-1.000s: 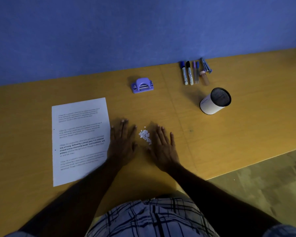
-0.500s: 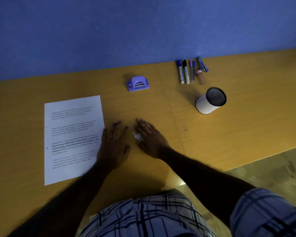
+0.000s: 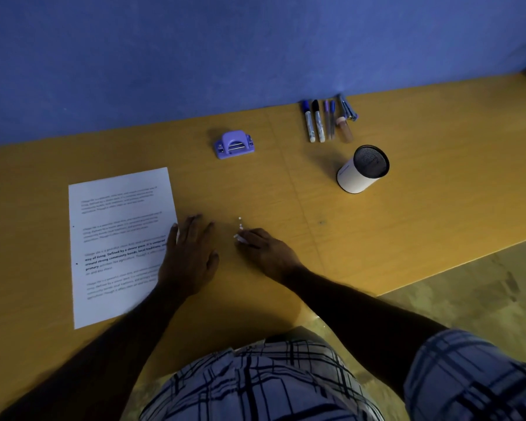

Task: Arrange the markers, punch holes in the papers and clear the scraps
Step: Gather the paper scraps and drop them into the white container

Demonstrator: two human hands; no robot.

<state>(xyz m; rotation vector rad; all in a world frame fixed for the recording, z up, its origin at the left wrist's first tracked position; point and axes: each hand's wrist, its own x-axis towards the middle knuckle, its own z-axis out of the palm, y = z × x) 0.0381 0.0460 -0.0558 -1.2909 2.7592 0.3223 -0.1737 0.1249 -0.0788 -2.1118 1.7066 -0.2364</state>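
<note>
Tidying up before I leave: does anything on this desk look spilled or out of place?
Yes. A few white paper scraps lie loose on the table just beyond the right hand, whose curled fingers cover more. Right of the markers, the bluish pens lie askew.

right hand pinches scraps; left hand flat on table.

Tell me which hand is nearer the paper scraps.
Right. The right hand touches the scraps with its fingertips; the left hand lies flat to their left, its little finger overlapping the sheet.
</note>
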